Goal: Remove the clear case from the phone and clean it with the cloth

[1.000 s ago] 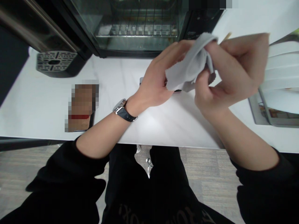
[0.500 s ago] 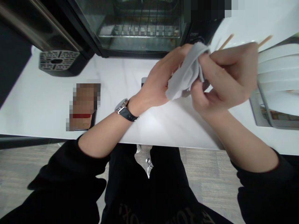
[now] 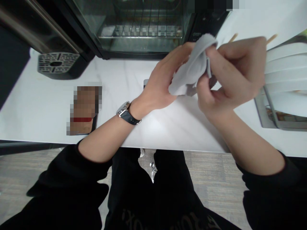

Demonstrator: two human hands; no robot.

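A small grey cloth (image 3: 194, 68) is bunched between both my hands above the white counter (image 3: 48, 105). My left hand (image 3: 163, 81), with a watch (image 3: 127, 113) on its wrist, grips the cloth from the left. My right hand (image 3: 235, 76) pinches it from the right, thumb and fingers pressed into the fabric. A small dark object wrapped in the cloth is mostly hidden; I cannot tell what it is.
A black toaster oven (image 3: 141, 28) with a wire rack stands at the back. A black appliance with a perforated drip tray (image 3: 57, 62) sits back left. A blurred-out flat item (image 3: 83, 110) lies on the counter. White plates in a rack (image 3: 285, 80) stand at the right.
Both hands keep working the cloth; they dipped slightly and came back up, and the cloth is bunched tighter between the fingers than a second ago.
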